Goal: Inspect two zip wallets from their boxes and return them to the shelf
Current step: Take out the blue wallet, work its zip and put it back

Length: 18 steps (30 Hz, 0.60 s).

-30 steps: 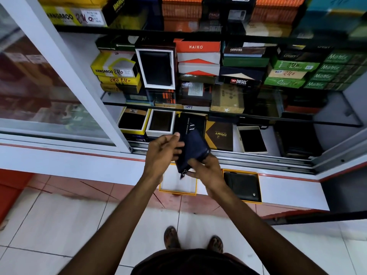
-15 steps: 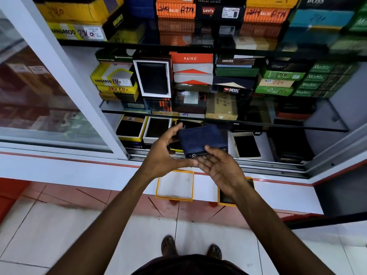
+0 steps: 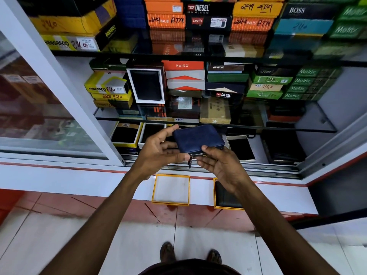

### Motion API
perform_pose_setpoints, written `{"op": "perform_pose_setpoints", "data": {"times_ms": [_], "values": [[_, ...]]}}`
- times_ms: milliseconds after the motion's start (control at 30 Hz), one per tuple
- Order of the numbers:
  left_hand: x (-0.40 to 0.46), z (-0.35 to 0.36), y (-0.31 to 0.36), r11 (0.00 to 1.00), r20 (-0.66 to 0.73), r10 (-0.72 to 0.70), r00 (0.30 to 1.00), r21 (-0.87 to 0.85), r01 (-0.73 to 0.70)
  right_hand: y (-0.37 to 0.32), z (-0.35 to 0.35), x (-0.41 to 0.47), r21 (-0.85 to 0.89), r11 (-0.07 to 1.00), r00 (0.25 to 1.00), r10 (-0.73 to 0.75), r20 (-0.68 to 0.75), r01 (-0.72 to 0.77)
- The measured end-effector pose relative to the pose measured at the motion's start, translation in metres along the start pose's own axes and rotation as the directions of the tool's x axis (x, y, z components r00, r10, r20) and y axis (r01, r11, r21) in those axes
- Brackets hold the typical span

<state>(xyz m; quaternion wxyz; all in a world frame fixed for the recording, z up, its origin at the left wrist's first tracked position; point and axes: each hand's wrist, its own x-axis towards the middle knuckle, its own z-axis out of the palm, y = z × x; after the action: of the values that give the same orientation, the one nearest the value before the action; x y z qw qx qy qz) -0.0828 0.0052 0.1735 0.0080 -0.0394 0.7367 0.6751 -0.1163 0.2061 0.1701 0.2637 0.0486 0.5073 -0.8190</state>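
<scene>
A navy blue zip wallet (image 3: 196, 138) is held flat in front of the bottom shelf. My left hand (image 3: 156, 153) pinches its left edge, thumb on top and fingers beneath. At the wallet's near right corner my right hand (image 3: 222, 165) holds it by the zip, thumb on top. The zip pull (image 3: 190, 162) hangs down between my hands. On the white ledge below lies an empty yellow-rimmed box (image 3: 171, 190). A second yellow-rimmed box (image 3: 215, 195) beside it holds a black wallet (image 3: 226, 195) and is partly hidden by my right forearm.
Glass shelves (image 3: 218, 126) behind the wallet are stacked with many branded wallet boxes. Open display boxes (image 3: 127, 133) sit on the bottom shelf. A sliding glass door (image 3: 49, 108) stands to the left, with its metal track (image 3: 268, 169) along the ledge. My feet (image 3: 167, 252) are on tiled floor.
The wallet went from hanging upright between my hands to lying flat, zip edge towards me. Both hands rose slightly towards the shelf.
</scene>
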Motion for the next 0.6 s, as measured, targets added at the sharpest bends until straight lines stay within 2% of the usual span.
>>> {"op": "perform_pose_setpoints", "data": {"times_ms": [133,300,367,433,533,600], "values": [[0.001,0.005,0.001,0.999,-0.052,0.007,0.999,-0.040,-0.009,-0.001,-0.001,-0.003,-0.057,0.997,0.999,-0.048,0.001,0.048],[0.003,0.010,0.003,0.997,-0.127,0.029,0.991,-0.071,-0.039,0.015,0.007,-0.012,-0.333,0.939,0.985,-0.131,-0.116,0.085],[0.005,0.012,0.004,0.996,-0.144,0.039,0.989,-0.068,-0.049,0.024,0.011,-0.017,-0.527,0.839,0.949,-0.262,-0.176,0.134],[0.006,0.013,0.004,0.997,-0.152,0.044,0.987,-0.062,-0.054,0.030,0.014,-0.021,-0.666,0.717,0.895,-0.413,-0.168,0.206],[0.007,0.013,0.002,0.995,-0.165,0.050,0.985,-0.073,-0.063,0.030,0.018,-0.023,-0.746,0.598,0.837,-0.537,-0.103,0.292],[0.006,0.014,0.002,0.995,-0.174,0.057,0.983,-0.074,-0.071,0.027,0.018,-0.023,-0.748,0.572,0.808,-0.583,-0.081,0.338]]}}
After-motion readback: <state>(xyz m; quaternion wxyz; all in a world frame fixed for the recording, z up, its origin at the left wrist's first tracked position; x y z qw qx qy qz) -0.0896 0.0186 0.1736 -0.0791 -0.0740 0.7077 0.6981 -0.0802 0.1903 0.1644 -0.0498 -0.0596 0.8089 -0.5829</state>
